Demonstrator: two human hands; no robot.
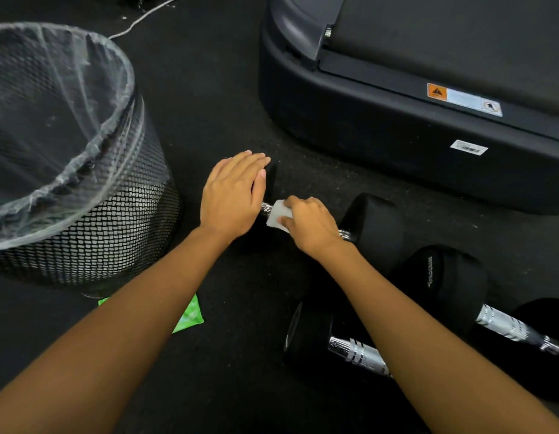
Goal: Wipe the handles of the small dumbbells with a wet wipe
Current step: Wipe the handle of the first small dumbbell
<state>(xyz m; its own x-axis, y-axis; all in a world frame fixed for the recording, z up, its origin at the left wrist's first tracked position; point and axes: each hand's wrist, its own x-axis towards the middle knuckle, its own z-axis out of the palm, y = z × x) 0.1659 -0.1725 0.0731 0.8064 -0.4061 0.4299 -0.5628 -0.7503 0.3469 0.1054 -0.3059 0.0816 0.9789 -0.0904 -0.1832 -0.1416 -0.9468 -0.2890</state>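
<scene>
My left hand (231,195), fingers (256,161) straight, steadies heavy-looking dumbbell (375,223); right hand (309,228) pinches limp wet wipe (276,214) round slick handle (265,209).

**Around the gym floor**

A black mesh bin (93,220) lined with a clear plastic bag (52,89) stands at the left on the dark floor (209,89). Just beside its base lies a green packet (192,314), partly hidden. At the upper right is a black treadmill base (366,126) with an orange warning sticker (464,99) and a white barcode label (468,147). A pale cable (146,17) runs across the top.
</scene>
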